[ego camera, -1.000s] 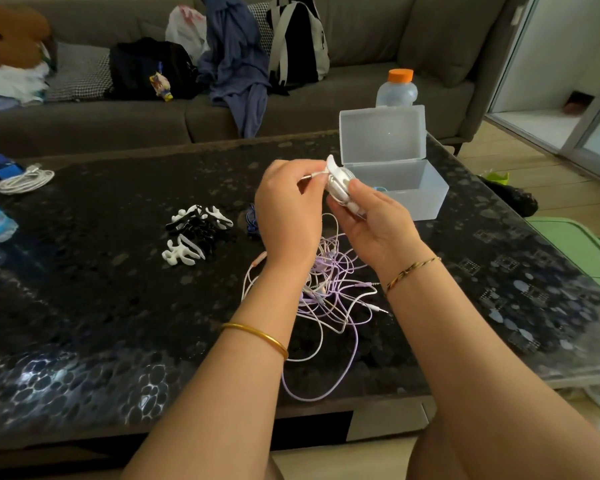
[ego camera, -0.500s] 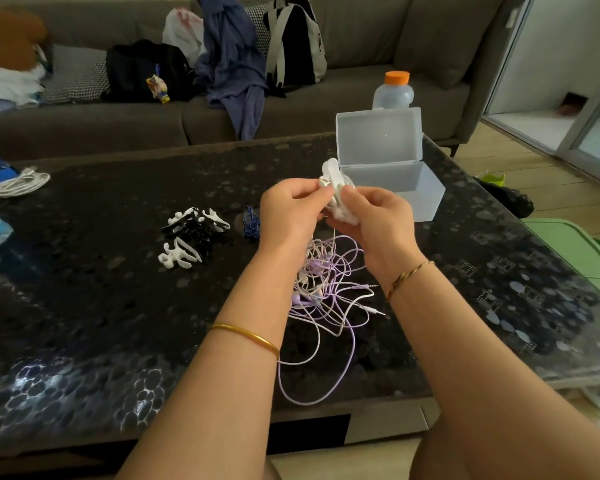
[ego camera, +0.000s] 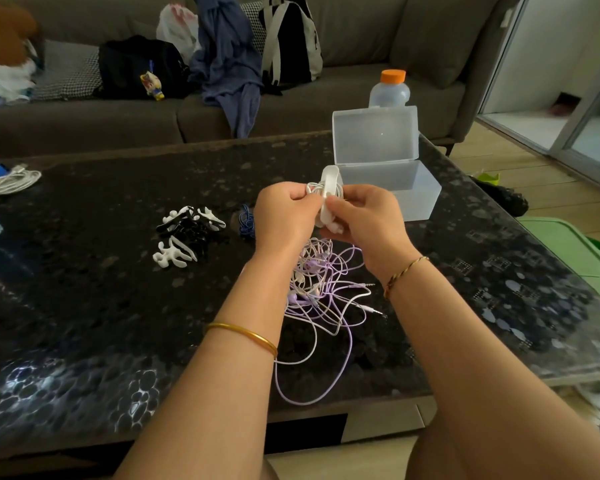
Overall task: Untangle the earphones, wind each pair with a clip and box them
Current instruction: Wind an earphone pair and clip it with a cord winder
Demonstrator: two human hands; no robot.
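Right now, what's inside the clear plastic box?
The open clear plastic box looks empty through its translucent walls. Its near-left corner is covered by the white clip wound with earphone cord, so that part is unseen.

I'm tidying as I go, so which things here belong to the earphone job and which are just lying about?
Job: white earphones on clip, held by left hand and right hand; tangled earphones; spare clips; open box.
Lying about: bottle, coiled cable, backpack.

White earphones (ego camera: 314, 189) wound on white clip (ego camera: 328, 188), held up at centre. Tangled purple-white earphones (ego camera: 323, 292) on table at 6 o'clock of it. Spare black-white clips (ego camera: 187, 233) at 9 o'clock. Clear box (ego camera: 388, 181) open, lid upright, at 2 o'clock.
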